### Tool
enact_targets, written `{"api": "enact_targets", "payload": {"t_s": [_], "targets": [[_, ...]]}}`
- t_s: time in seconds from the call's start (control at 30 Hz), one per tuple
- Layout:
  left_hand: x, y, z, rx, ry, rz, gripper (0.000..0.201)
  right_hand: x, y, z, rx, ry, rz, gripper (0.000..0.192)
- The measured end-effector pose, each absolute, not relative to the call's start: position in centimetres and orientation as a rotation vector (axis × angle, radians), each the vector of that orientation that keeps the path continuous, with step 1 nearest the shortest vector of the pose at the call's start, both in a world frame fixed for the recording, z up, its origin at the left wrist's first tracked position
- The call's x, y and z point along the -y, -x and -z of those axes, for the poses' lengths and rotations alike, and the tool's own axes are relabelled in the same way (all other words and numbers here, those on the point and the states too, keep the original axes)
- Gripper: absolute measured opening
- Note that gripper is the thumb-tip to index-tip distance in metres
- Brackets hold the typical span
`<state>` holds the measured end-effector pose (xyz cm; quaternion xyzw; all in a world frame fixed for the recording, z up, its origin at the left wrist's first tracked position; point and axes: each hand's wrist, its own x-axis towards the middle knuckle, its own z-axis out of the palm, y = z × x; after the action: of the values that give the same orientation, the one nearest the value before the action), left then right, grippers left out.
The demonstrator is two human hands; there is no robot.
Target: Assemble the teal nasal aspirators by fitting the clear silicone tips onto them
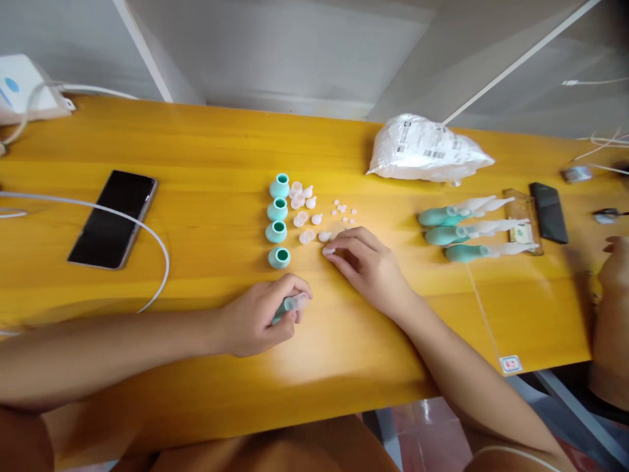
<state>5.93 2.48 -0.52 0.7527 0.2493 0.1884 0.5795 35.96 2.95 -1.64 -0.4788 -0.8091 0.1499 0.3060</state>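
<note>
Teal bulb [280, 311] held in curled left hand [260, 313], near front edge of glossy yellow wood-grain table [344, 354]; small white piece [329, 251] pinched in right hand [371, 265]. Grey partitions [295, 52] along back edge. Near that edge, white bag [422, 164] with barcodes [433, 155], print too blurred to read. On front edge, sticker [511, 364], unreadable.

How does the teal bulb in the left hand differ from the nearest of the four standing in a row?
The held bulb is tilted sideways in the left hand; the standing bulb sits upright on the table. The held bulb has a translucent piece at its mouth; the standing bulb's mouth is open. Fingers hide much of the held bulb; the standing bulb shows whole. Both are teal.
</note>
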Motion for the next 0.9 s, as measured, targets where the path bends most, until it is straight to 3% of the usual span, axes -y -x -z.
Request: {"api": "enact_targets", "payload": {"t_s": [0.23,0.4,0.53,0.73,0.9], "targets": [[-2.3,-6.1,0.9,-0.574,-1.74,-0.46,0.02,-3.0,-36.1,1.6,2.162,1.263,-0.45,0.009],[-2.0,-6.2,1.5,-0.564,-1.723,-0.532,0.024,-2.5,-36.3,0.6,2.134,1.286,-0.419,0.025],[-2.0,-6.3,2.0,-0.508,-1.715,-0.572,0.025,-1.5,-36.4,-1.2,2.036,1.11,-0.394,0.02],[-1.9,-6.5,2.0,-0.407,-1.558,-0.537,0.037,0.1,-33.9,-0.2,2.01,0.891,-0.804,0.035],[-1.6,-6.7,2.5,-0.377,-1.528,-0.623,0.029,0.9,-32.0,1.0,1.818,0.913,-0.956,0.019]]}}
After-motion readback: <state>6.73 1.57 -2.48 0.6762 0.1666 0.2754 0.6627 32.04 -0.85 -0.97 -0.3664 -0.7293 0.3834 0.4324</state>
